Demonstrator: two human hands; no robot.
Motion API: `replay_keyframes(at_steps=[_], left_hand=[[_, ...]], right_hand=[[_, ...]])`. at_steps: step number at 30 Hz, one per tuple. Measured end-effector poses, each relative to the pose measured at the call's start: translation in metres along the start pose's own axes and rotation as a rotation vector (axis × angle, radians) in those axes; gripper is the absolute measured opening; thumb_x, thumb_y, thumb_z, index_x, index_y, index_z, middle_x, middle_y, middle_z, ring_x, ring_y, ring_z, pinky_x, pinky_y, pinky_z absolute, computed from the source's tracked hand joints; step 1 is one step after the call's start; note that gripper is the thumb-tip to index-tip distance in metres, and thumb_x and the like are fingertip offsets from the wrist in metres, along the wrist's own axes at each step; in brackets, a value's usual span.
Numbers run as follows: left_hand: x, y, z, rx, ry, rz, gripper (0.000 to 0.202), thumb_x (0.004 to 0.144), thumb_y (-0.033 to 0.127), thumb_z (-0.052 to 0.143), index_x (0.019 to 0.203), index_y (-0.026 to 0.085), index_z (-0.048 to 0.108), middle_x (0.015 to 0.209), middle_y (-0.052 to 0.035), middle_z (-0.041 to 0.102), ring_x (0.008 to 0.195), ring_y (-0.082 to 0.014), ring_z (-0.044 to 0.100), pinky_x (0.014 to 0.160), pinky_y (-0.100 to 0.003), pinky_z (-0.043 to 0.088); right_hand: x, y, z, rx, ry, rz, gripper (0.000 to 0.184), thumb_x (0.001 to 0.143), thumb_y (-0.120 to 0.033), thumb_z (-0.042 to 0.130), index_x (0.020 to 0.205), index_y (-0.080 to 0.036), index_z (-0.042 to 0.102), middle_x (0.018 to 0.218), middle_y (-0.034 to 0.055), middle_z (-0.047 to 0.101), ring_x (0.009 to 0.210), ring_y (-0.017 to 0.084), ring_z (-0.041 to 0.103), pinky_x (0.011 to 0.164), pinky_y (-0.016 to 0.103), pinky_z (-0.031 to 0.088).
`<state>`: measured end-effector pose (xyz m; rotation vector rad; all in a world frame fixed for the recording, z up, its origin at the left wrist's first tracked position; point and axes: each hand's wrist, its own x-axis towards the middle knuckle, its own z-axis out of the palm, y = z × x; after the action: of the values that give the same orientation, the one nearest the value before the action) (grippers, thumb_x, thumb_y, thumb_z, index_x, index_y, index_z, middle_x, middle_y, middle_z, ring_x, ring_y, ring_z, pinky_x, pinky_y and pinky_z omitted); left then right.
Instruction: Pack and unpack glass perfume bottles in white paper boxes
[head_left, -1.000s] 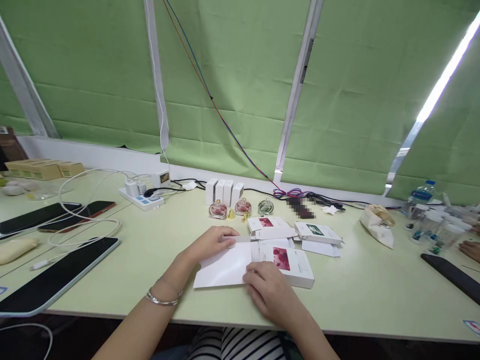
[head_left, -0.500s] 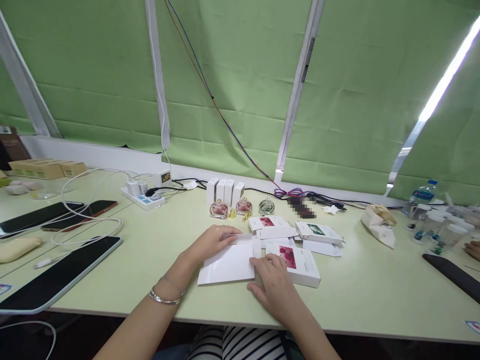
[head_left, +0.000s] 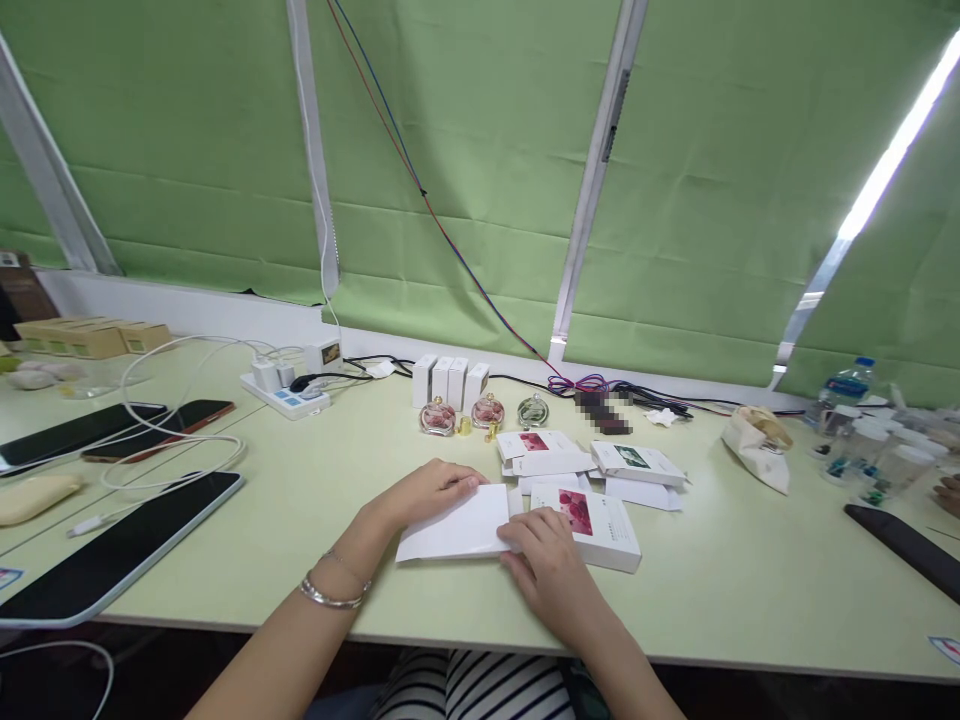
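White card (head_left: 450,530) is on the table (head_left: 337,590) in front of me, between my hands. Left hand (head_left: 437,493) nearly closed, looks to be pinching its far edge. Right hand (head_left: 547,552) half curled, fingertips at the card's right edge, just beside the near pink-print box (head_left: 577,512); can't tell if it grips. Status, my read: card spread open, not folded shut; can't tell if it joins that box, hand hides it. Farther pink-print box (head_left: 534,443) and green-print box (head_left: 631,457) have white flaps sticking out, so not closed up either. Bottles are out on the table; box insides not visible. Counts: printed boxes 3, two pink, one green. Bottles 3: two pink bottles (head_left: 488,411), one green bottle (head_left: 532,411). Gold caps (head_left: 464,426): 2 I can make out. Small white boxes (head_left: 456,386) standing behind: 4. Dark-screened devices (head_left: 120,550) off left: 3.
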<state>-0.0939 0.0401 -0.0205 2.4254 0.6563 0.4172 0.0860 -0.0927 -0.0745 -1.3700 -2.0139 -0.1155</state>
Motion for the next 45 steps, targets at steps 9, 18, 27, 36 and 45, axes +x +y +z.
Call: replay_keyframes(at_steps=[9, 18, 27, 36, 45], left_hand=[[-0.002, -0.003, 0.001, 0.154, -0.038, 0.045, 0.054, 0.085, 0.057, 0.04, 0.121, 0.021, 0.055, 0.117, -0.0072, 0.061, 0.104, -0.0237, 0.055, 0.09, -0.031, 0.04], [0.001, 0.013, 0.017, 0.388, -0.068, 0.19, 0.086, 0.064, 0.073, 0.054, 0.128, 0.016, 0.047, 0.113, -0.0152, 0.059, 0.1, -0.0309, 0.054, 0.089, -0.038, 0.039], [-0.002, 0.017, 0.01, 0.343, -0.029, 0.172, 0.082, 0.064, 0.055, 0.067, 0.131, 0.016, 0.041, 0.117, -0.0134, 0.057, 0.102, -0.03, 0.053, 0.088, -0.038, 0.041], [-0.003, 0.016, 0.01, 0.302, 0.025, 0.208, 0.083, 0.067, 0.05, 0.066, 0.136, 0.017, 0.032, 0.13, -0.0139, 0.046, 0.113, -0.0302, 0.045, 0.096, -0.043, 0.037], [-0.012, 0.038, 0.028, 0.564, 0.165, 0.261, 0.078, 0.071, 0.028, 0.064, 0.138, 0.025, 0.024, 0.13, -0.0125, 0.045, 0.119, -0.0299, 0.041, 0.103, -0.053, 0.024]], right_hand=[[-0.002, 0.001, 0.001, 0.002, -0.012, 0.044, 0.019, 0.08, -0.009, 0.056, 0.094, -0.021, 0.053, 0.095, 0.0033, 0.06, 0.09, 0.022, 0.048, 0.08, 0.038, 0.037], [0.0, 0.0, 0.002, -0.038, 0.007, 0.052, 0.016, 0.082, -0.013, 0.054, 0.096, -0.021, 0.054, 0.094, 0.0038, 0.061, 0.089, 0.021, 0.05, 0.08, 0.036, 0.039], [-0.001, 0.003, 0.003, -0.138, 0.102, 0.098, 0.035, 0.082, -0.019, 0.053, 0.116, -0.017, 0.045, 0.113, 0.0108, 0.056, 0.105, 0.027, 0.048, 0.091, 0.045, 0.038], [-0.002, 0.004, 0.003, -0.072, 0.128, 0.04, 0.035, 0.085, -0.02, 0.046, 0.12, -0.015, 0.039, 0.11, 0.0126, 0.056, 0.106, 0.026, 0.049, 0.09, 0.047, 0.043], [-0.002, 0.003, -0.005, 0.141, 0.112, 0.016, 0.019, 0.086, -0.014, 0.042, 0.103, -0.019, 0.049, 0.108, 0.0099, 0.055, 0.101, 0.02, 0.054, 0.082, 0.033, 0.049]])
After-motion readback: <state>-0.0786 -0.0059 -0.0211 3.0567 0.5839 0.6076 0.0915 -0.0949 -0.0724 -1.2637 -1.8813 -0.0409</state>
